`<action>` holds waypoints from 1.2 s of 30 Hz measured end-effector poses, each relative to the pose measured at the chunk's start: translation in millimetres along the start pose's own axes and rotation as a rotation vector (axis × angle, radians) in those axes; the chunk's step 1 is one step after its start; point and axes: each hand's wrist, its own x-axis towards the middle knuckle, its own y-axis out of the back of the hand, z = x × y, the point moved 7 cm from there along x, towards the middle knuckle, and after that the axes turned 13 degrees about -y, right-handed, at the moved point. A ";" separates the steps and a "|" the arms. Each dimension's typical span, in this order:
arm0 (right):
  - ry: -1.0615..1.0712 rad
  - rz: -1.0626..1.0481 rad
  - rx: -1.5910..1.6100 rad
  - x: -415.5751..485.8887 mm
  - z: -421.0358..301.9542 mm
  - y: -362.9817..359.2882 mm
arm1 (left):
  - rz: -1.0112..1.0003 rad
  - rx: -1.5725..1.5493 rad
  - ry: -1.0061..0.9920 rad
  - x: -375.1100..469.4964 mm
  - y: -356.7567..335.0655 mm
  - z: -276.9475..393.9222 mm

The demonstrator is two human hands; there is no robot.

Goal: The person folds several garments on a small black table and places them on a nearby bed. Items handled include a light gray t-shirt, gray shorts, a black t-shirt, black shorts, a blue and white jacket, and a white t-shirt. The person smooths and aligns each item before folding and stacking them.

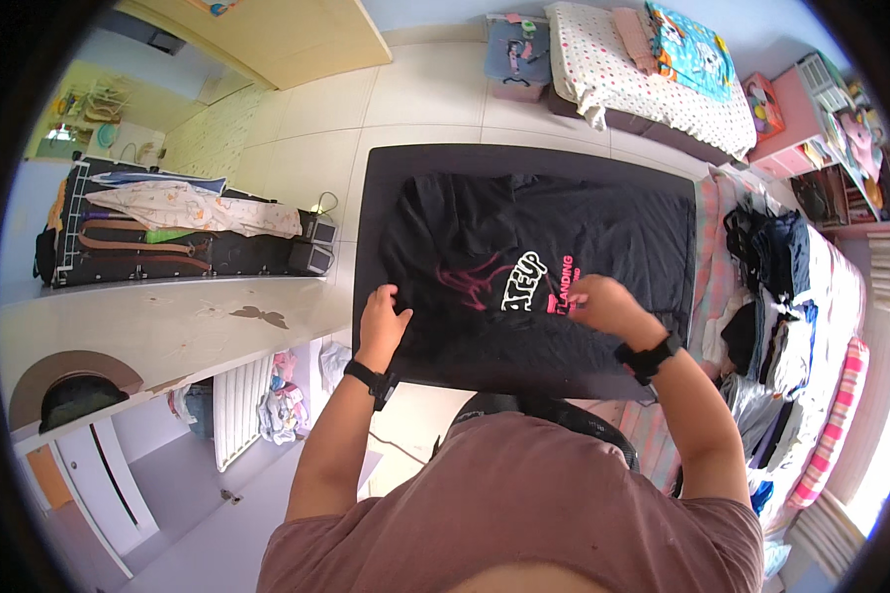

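Observation:
A black T-shirt (475, 222) with white and pink print lies spread on a black rectangular table (526, 157). At its left lower edge, my left hand (383, 326) is over the cloth with fingers apart, thumb toward the shirt. My right hand (610, 307) is over the right part of the shirt beside the pink lettering, its fingers curled; whether they pinch any cloth cannot be made out. Each wrist wears a black band.
Right of the table, a bed (838, 296) bears piles of folded clothes (767, 333). A dotted cloth (601, 67) covers a low unit beyond the table, next to a lidded plastic bin (518, 63). A rack (252, 252) with garments and a pale cabinet (215, 311) stand left.

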 end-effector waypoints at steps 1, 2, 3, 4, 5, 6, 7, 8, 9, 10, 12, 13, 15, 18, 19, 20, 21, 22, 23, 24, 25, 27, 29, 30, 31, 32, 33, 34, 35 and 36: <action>0.122 -0.024 -0.033 9.5 -23.9 -9.6 | 0.045 0.064 -0.076 -2.9 5.2 3.5; 0.244 0.057 -0.103 17.5 -46.9 -15.4 | 0.067 0.124 -0.129 -6.9 8.2 6.5; 0.363 0.139 -0.185 23.7 -67.6 -22.3 | 0.085 0.192 -0.171 -9.5 11.1 8.8; 0.390 0.163 -0.236 34.6 -80.5 -30.6 | 0.189 0.190 -0.238 -13.3 16.1 15.2; 0.418 0.188 -0.300 46.2 -92.4 -39.5 | 0.147 0.141 -0.187 -13.6 12.1 11.6; 0.502 0.260 -0.322 53.0 -103.7 -43.1 | 0.116 0.093 -0.144 -14.1 9.0 8.8; 0.444 0.245 -0.398 67.8 -105.5 -50.5 | 0.088 0.046 -0.103 -13.7 5.2 6.3; 0.441 0.278 -0.433 80.4 -111.1 -54.9 | 0.037 0.001 0.008 -15.4 -0.7 -0.3; 0.396 0.267 -0.487 92.5 -111.4 -60.2 | 0.068 -0.078 0.031 -15.5 -1.4 -1.6; 0.336 0.241 -0.502 101.8 -107.9 -63.1 | 0.087 -0.151 0.068 -15.8 -3.1 -3.7; 0.381 0.247 -0.498 108.3 -107.7 -64.3 | 0.180 -0.126 0.034 -16.8 2.1 -2.7; 0.343 0.180 -0.527 113.4 -103.3 -67.3 | 0.097 -0.093 0.085 -17.8 -2.6 -7.3; 0.408 0.181 -0.289 110.9 -102.5 -52.3 | -0.104 -0.047 0.198 -22.3 -11.4 -18.2; 0.442 0.302 0.072 111.4 -104.4 -10.7 | -0.396 -0.048 0.113 -14.2 -19.8 -17.2; 0.391 0.351 0.139 113.4 -103.5 2.6 | -0.422 -0.345 0.252 -12.1 -24.1 -19.8; 0.362 0.342 0.229 114.8 -103.6 14.2 | -0.443 -0.642 0.387 -7.1 -28.2 -18.4; 0.311 0.323 0.312 117.2 -103.0 24.1 | -0.459 -0.941 0.519 -2.5 -32.2 -12.2; 0.323 0.382 0.349 115.7 -107.0 35.8 | -0.283 -1.364 0.535 10.3 -26.4 0.1; 0.289 0.381 0.370 116.4 -108.7 43.1 | -0.221 -1.475 0.502 24.8 -22.7 8.1; 0.244 0.370 0.397 117.3 -109.2 49.3 | -0.155 -1.576 0.541 38.3 -23.8 13.6; 0.199 0.358 0.423 117.8 -109.7 53.9 | -0.105 -1.719 0.507 50.1 -24.0 23.1; 0.254 0.431 0.423 112.5 -119.5 65.0 | -0.083 -1.374 0.529 53.9 -27.6 19.2; 0.271 0.451 0.432 110.8 -127.0 70.8 | -0.121 -1.066 0.419 54.4 -30.6 19.8; 0.307 0.472 0.446 108.6 -131.5 74.1 | -0.156 -1.028 0.384 51.0 -35.3 21.7; 0.317 0.473 0.462 107.5 -134.8 75.7 | -0.187 -1.045 0.390 46.2 -41.1 22.1; 0.314 0.469 0.482 106.9 -138.3 75.3 | -0.197 -1.128 0.366 41.5 -45.5 25.5; 0.390 0.429 0.484 103.9 -147.6 71.7 | -0.216 -1.175 0.394 36.0 -49.7 25.1; 0.451 0.384 0.488 100.6 -156.3 66.1 | -0.189 -1.326 0.402 34.8 -50.3 25.9; 0.490 0.332 0.489 97.7 -163.4 58.7 | -0.170 -1.459 0.435 33.4 -50.8 26.0; 0.586 0.236 0.482 91.4 -174.1 46.1 | -0.161 -1.586 0.464 33.4 -50.8 26.6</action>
